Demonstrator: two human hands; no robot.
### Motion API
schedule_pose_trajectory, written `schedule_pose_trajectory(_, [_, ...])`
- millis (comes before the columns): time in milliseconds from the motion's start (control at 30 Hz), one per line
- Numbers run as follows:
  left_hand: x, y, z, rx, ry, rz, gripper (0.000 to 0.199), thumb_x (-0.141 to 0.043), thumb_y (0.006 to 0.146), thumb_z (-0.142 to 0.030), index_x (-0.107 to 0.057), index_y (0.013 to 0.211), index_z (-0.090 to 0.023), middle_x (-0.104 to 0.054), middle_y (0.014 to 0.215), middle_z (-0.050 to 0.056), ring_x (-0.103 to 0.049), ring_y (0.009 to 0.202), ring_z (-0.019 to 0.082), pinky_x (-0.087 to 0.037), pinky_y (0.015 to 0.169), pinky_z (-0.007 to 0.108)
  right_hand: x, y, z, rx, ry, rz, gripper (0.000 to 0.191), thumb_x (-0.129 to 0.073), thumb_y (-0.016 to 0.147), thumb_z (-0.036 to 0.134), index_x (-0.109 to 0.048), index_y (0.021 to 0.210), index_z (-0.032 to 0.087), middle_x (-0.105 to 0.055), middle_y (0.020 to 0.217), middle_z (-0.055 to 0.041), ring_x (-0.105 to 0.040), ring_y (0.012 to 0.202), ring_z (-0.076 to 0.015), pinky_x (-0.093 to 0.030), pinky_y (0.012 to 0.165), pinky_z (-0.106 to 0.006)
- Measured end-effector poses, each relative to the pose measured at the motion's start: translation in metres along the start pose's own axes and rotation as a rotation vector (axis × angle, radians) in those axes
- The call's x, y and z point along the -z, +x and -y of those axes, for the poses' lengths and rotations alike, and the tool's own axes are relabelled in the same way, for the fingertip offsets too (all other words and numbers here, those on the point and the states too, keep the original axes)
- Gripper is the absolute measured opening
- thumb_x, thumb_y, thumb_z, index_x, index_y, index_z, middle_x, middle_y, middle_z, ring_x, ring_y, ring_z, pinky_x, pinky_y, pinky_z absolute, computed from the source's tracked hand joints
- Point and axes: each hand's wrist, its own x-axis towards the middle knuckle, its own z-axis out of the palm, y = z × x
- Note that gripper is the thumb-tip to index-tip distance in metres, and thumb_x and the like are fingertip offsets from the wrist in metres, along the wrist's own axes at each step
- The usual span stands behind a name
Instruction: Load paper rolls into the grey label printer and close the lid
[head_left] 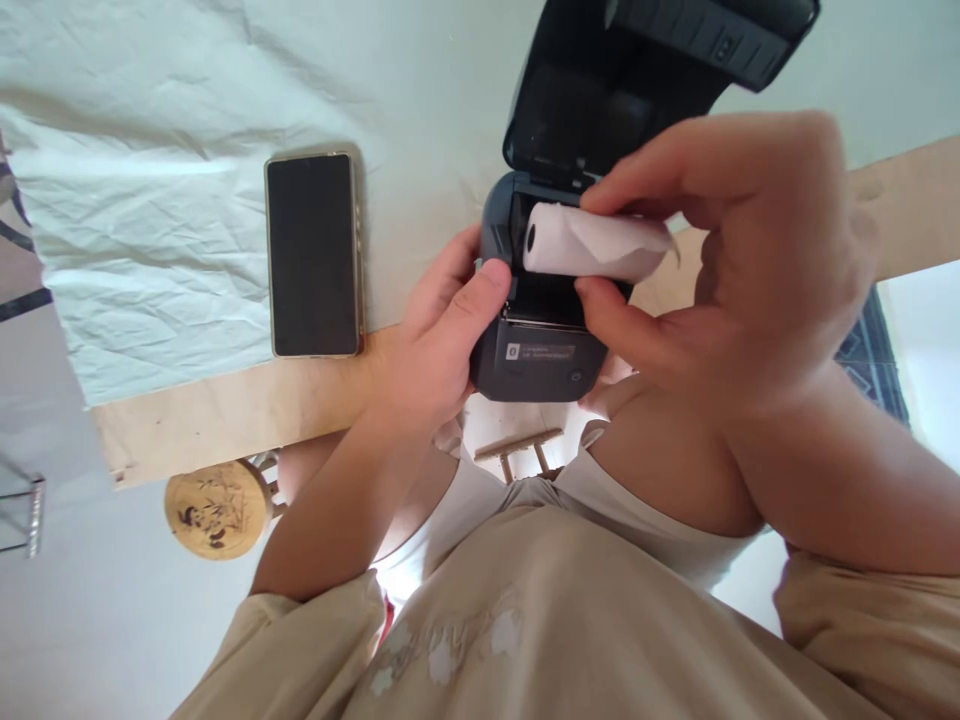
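My left hand grips the left side of a small black thermal printer, its thumb on the rim beside the paper bay. The printer's lid is swung up and away from me. Between the thumb and fingers of my right hand is a white paper roll, tilted slightly, its left end over the bay. A loose paper edge hangs at the roll's right end. Whether the roll touches the bay floor is hidden.
A smartphone with a dark screen lies on the pale green cloth to the left. The wooden table edge runs in front of me. Below it stand a round wooden stool and, at far left, a metal rack.
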Motion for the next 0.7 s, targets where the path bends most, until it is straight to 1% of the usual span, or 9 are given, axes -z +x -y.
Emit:
schedule_pose_trajectory(67, [-0.001, -0.002, -0.001, 0.001, -0.001, -0.02, 0.025, -0.043, 0.084, -0.039, -0.057, 0.093, -0.02, -0.056, 0.08, 0.001, -0.052, 0.057, 0.006, -0.039, 0.045, 0.02, -0.001, -0.001, -0.001, 0.063, -0.04, -0.025, 0.021, -0.057, 0.069, 0.015, -0.054, 0.09, 0.018, -0.061, 0.097, 0.0022, -0.059, 0.088, -0.0097, -0.05, 0.074, -0.024])
schedule_pose_trajectory(133, [-0.003, -0.003, -0.001, -0.005, -0.003, -0.038, 0.022, -0.045, 0.084, -0.039, -0.057, 0.09, -0.022, -0.054, 0.077, 0.0, -0.051, 0.058, 0.006, -0.038, 0.045, 0.02, -0.003, -0.004, -0.002, 0.104, -0.009, -0.029, 0.011, -0.054, 0.071, 0.013, -0.053, 0.081, 0.018, -0.06, 0.1, 0.0027, -0.058, 0.092, -0.01, -0.049, 0.073, -0.025])
schedule_pose_trajectory(200, [-0.004, -0.004, 0.0, -0.01, -0.001, -0.047, 0.021, -0.045, 0.083, -0.039, -0.056, 0.089, -0.022, -0.053, 0.077, 0.0, -0.051, 0.058, 0.007, -0.038, 0.045, 0.021, -0.003, -0.006, -0.004, 0.127, 0.017, -0.035, 0.008, -0.055, 0.071, 0.011, -0.053, 0.073, 0.018, -0.06, 0.097, 0.0019, -0.058, 0.09, -0.01, -0.048, 0.071, -0.025])
schedule_pose_trajectory(333, [-0.004, -0.005, 0.002, -0.017, 0.005, -0.079, 0.022, -0.044, 0.084, -0.038, -0.056, 0.089, -0.021, -0.053, 0.079, 0.001, -0.052, 0.064, 0.008, -0.041, 0.052, 0.021, -0.004, -0.007, -0.005, 0.163, 0.012, -0.102, 0.01, -0.059, 0.066, 0.01, -0.054, 0.07, 0.018, -0.057, 0.082, -0.0009, -0.054, 0.075, -0.0102, -0.044, 0.065, -0.028])
schedule_pose_trajectory(400, [-0.004, -0.004, 0.003, -0.027, -0.021, -0.087, 0.02, -0.047, 0.083, -0.038, -0.056, 0.089, -0.021, -0.054, 0.08, 0.001, -0.052, 0.069, 0.008, -0.041, 0.056, 0.02, -0.004, -0.009, -0.006, 0.2, 0.042, -0.122, 0.013, -0.059, 0.064, 0.01, -0.053, 0.071, 0.019, -0.056, 0.079, -0.0005, -0.053, 0.073, -0.0106, -0.044, 0.064, -0.029])
schedule_pose_trajectory(467, [-0.003, -0.003, 0.004, -0.04, -0.061, -0.07, 0.02, -0.05, 0.08, -0.038, -0.056, 0.092, -0.022, -0.054, 0.079, 0.0, -0.051, 0.068, 0.008, -0.04, 0.055, 0.02, -0.004, -0.01, -0.005, 0.292, 0.091, -0.136, 0.016, -0.061, 0.062, 0.01, -0.054, 0.072, 0.02, -0.055, 0.076, 0.0, -0.052, 0.072, -0.0112, -0.043, 0.062, -0.029])
schedule_pose_trajectory(533, [-0.002, -0.003, 0.004, -0.052, -0.097, -0.041, 0.021, -0.054, 0.078, -0.037, -0.055, 0.095, -0.024, -0.054, 0.075, -0.001, -0.049, 0.065, 0.008, -0.038, 0.053, 0.02, -0.002, -0.012, -0.003, 0.394, 0.129, -0.15, 0.015, -0.062, 0.062, 0.014, -0.054, 0.072, 0.021, -0.055, 0.071, 0.0015, -0.051, 0.067, -0.0105, -0.042, 0.058, -0.029])
schedule_pose_trajectory(600, [-0.001, -0.003, 0.004, -0.043, -0.088, -0.023, 0.024, -0.054, 0.076, -0.036, -0.053, 0.097, -0.026, -0.055, 0.072, -0.001, -0.05, 0.066, 0.009, -0.039, 0.054, 0.021, -0.001, -0.015, 0.001, 0.461, 0.135, -0.136, 0.009, -0.06, 0.066, 0.017, -0.053, 0.07, 0.022, -0.055, 0.066, 0.0033, -0.051, 0.063, -0.0095, -0.042, 0.056, -0.028])
schedule_pose_trajectory(700, [0.002, -0.004, 0.002, -0.027, -0.009, -0.011, 0.035, -0.06, 0.071, -0.035, -0.051, 0.104, -0.027, -0.06, 0.084, -0.002, -0.055, 0.08, 0.012, -0.044, 0.063, 0.02, 0.0, -0.019, 0.007, 0.504, 0.112, -0.001, 0.005, -0.055, 0.072, 0.017, -0.052, 0.073, 0.022, -0.059, 0.07, 0.0054, -0.056, 0.07, -0.0089, -0.042, 0.06, -0.028])
